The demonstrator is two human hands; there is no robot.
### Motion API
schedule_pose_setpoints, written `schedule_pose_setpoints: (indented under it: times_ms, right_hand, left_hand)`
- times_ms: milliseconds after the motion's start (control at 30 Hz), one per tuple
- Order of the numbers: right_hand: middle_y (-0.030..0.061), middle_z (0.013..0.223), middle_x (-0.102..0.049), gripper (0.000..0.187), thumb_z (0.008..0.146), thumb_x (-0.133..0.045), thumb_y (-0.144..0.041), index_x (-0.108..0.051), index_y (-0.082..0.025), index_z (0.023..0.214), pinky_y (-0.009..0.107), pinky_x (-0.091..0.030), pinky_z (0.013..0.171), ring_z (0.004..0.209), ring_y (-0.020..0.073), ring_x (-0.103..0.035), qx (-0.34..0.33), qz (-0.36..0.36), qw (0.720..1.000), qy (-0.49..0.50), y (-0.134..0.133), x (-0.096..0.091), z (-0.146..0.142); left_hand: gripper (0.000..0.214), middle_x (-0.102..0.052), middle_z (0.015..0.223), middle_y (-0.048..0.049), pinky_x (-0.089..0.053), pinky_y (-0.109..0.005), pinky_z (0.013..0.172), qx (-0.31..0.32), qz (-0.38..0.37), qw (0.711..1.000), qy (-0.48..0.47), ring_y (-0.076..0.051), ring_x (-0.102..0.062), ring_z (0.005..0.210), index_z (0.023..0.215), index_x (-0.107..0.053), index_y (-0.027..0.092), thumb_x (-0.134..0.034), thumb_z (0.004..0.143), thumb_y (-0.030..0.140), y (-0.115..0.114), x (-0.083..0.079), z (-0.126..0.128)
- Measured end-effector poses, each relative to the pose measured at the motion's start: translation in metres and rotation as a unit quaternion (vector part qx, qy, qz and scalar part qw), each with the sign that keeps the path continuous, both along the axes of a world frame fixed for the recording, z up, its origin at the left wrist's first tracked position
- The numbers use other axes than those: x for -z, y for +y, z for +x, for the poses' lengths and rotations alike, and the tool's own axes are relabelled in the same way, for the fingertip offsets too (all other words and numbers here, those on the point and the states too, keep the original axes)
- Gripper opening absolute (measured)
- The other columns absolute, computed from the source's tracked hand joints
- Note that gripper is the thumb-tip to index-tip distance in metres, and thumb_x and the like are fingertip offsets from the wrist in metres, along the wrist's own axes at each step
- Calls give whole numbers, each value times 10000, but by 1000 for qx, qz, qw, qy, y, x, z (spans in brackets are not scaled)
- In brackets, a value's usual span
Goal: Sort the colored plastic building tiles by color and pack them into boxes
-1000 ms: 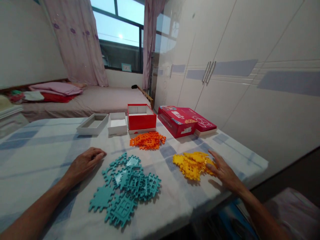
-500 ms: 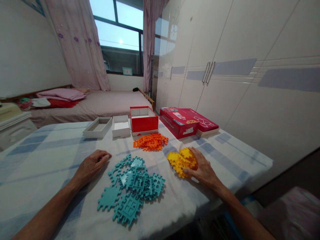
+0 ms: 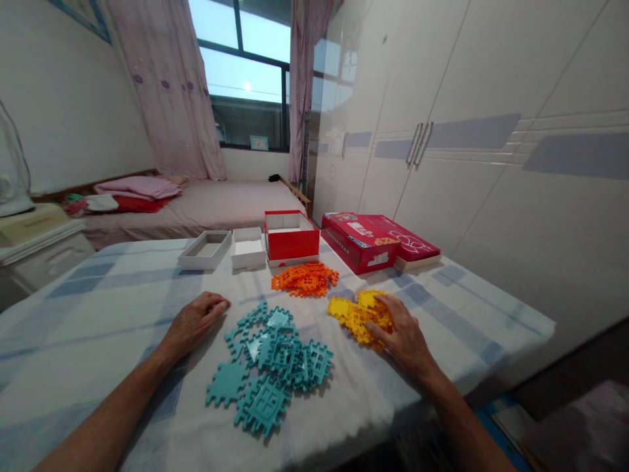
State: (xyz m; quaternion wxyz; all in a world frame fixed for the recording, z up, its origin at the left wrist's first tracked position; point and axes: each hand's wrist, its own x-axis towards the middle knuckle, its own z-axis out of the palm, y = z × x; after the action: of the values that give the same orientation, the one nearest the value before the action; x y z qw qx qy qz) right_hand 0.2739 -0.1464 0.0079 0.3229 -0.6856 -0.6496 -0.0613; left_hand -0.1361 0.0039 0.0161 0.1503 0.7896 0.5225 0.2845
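My right hand (image 3: 405, 337) is on the yellow interlocking plastic tiles (image 3: 351, 318), fingers curved over the pile's right side and thumb at its near side. The fingers hide some of these tiles. On the cloth at the left rests my left hand (image 3: 199, 320), loosely curled, with nothing seen in it. Just right of it lies a loose heap of teal interlocking tiles (image 3: 282, 354), flat and overlapping, with toothed edges. Farther back, orange interlocking tiles (image 3: 304, 280) form a low pile between the teal heap and the boxes.
Along the table's far side stand a grey-white tray (image 3: 185, 263), a white tray (image 3: 248, 264), an open red box (image 3: 292, 246) and a closed red printed box (image 3: 361, 246). A flat red lid (image 3: 417, 242) leans beside it. A checked tablecloth (image 3: 122, 288) covers the table.
The yellow pile under my right hand has become lower and more spread out. The view has shifted slightly left. My left hand stays resting on the cloth.
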Motion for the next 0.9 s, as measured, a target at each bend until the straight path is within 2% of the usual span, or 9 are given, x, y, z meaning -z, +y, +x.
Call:
schedule_pose_setpoints:
  times_ms: [133, 367, 500, 900]
  right_hand:
    - [93, 1338, -480, 599, 770, -574, -492, -428, -239, 1293, 464, -401, 1002, 1251, 269, -438, -16, -10, 1000, 13, -1, -1, -2]
    - [88, 1311, -481, 449, 788, -561, -388, -508, -228, 1204, 447, -332, 1077, 1265, 241, -414, -55, -25, 995, 80, -4, -8, -8]
    - [86, 1295, -494, 440, 767, -567, -359, -526, -226, 1185, 452, -312, 1092, 1258, 246, -420, -62, -27, 993, 101, -4, -11, -10]
    - [71, 1261, -519, 393, 778, -500, -283, -538, -218, 1164, 459, -321, 1091, 1247, 229, -430, -54, -7, 995, 88, -6, -11, -14]
  left_hand:
    - [434, -669, 860, -44, -463, -283, 751, -10, -1, 1000, -3, -200, -622, 794, 798, -685, 197, -408, 778, 530, -2, -2, 2]
    - [436, -657, 885, -51, -455, -299, 773, -3, -5, 1000, -6, -201, -616, 810, 798, -677, 188, -389, 792, 514, -5, -4, 5]
    - [432, -656, 886, -55, -451, -302, 772, 0, -6, 1000, -3, -202, -613, 819, 800, -675, 185, -381, 802, 502, -6, -6, 5]
    - [428, -655, 879, -54, -452, -295, 779, 1, -4, 1000, -2, -200, -619, 821, 793, -669, 188, -380, 796, 503, -6, -6, 5]
